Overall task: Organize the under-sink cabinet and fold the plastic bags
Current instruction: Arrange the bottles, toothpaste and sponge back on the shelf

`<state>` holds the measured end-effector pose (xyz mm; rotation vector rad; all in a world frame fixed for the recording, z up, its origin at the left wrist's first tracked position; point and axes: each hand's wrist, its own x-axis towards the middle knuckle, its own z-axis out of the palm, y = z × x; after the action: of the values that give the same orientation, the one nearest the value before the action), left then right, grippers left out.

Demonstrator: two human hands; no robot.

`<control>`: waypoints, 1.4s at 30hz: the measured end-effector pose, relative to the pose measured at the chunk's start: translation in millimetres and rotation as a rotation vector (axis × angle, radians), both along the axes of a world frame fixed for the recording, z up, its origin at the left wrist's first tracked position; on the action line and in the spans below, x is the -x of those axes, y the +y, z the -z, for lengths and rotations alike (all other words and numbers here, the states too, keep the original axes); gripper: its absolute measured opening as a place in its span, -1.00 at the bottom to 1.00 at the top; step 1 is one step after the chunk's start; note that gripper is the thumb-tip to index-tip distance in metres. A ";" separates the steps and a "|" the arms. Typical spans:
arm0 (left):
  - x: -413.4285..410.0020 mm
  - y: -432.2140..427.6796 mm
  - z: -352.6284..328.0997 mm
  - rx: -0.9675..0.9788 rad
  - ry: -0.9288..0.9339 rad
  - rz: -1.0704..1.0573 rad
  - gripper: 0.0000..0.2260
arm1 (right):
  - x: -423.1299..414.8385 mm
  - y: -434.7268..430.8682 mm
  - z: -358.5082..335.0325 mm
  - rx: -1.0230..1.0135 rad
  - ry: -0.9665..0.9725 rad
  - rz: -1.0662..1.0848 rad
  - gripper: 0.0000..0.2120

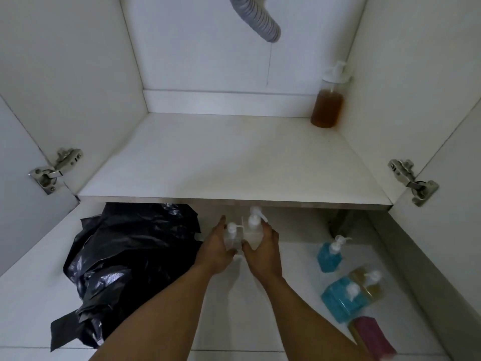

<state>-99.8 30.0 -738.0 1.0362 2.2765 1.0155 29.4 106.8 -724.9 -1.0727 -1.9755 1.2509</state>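
Far out to the left of both grips, a metal hinge [56, 169] joins the open cabinet door to the side wall. Nearer, just left of the left grip [216, 248] and almost touching its wrist, a crumpled heap of black plastic bags [125, 269] lies unfolded on the pale tiled floor [260, 308]. The left grip is curled round a small clear pump bottle [232, 237], its fingers along the bottle's left side. Directly beside it the right grip [263, 250] is closed round a taller clear pump bottle [252, 230], whose white nozzle points off to the right. The two bottles stand upright, side by side between the grips, just in front of the cabinet floor [234, 157] and below its front edge; whether they rest on the tiles or are lifted cannot be told. High above the grips, a grey ribbed drain hose [256, 18] hangs from the top of the cabinet. Beyond the right grip, deep in the back right corner, stands a pump bottle of amber liquid [327, 105]. On the floor to the right of the right grip a blue pump bottle [330, 256] stands upright. Nearer the person lie a second blue bottle [341, 300] and an amber bottle [369, 282], side by side and touching, with a maroon cloth [372, 337] just below them. Farthest right, a second hinge [413, 181] holds the other door.
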 end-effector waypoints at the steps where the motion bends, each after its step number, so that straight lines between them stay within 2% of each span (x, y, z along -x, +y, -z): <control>1: 2.6 2.4 2.0 0.018 -0.007 -0.008 -0.11 | 2.0 0.8 -0.9 0.010 -0.011 0.029 -0.36; 3: 6.5 3.5 6.9 0.035 0.013 -0.037 -0.24 | 5.0 2.6 -2.7 0.018 -0.037 0.076 -0.41; 6: 2.4 2.0 4.4 -0.002 0.073 -0.073 -0.66 | 5.7 0.0 -5.1 0.008 -0.020 0.092 -0.41; 8: -5.4 -1.5 -3.3 -0.007 0.069 -0.068 -0.76 | 3.3 -4.0 -7.2 0.003 -0.008 0.103 -0.43; 14: -16.6 -16.3 -8.5 0.111 0.051 0.079 -0.71 | -26.4 -24.1 -7.3 0.062 0.036 0.080 -0.41; 18: -34.3 -26.4 -23.6 0.145 0.082 0.123 -0.60 | -62.9 -28.7 -9.7 0.019 -0.059 0.028 -0.36; 22: -47.8 -21.4 -54.1 0.096 0.061 0.153 -0.64 | -93.6 -22.0 -36.3 -0.071 -0.124 0.063 -0.31; 25: -48.3 -8.5 -86.7 0.022 0.041 0.140 -0.70 | -109.3 -8.1 -71.8 -0.159 -0.091 0.160 -0.39; 28: -49.1 8.7 -119.5 -0.193 -0.093 0.020 -0.71 | -118.3 9.3 -107.9 -0.233 -0.016 0.258 -0.50; 31: -50.7 29.1 -153.0 -0.357 -0.165 -0.050 -0.82 | -116.3 29.4 -138.8 -0.301 0.094 0.317 -0.52; 36: -42.9 69.6 -191.4 -0.454 -0.047 -0.084 -0.53 | -102.2 62.9 -182.0 -0.350 0.164 0.327 -0.45; 42: -13.4 119.0 -208.2 -0.513 -0.042 -0.117 -0.65 | -81.9 106.3 -210.8 -0.351 0.181 0.337 -0.41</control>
<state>-86.5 149.0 -529.8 1.0623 2.1079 1.7114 111.4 213.1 -514.1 -1.0204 -1.7088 0.7597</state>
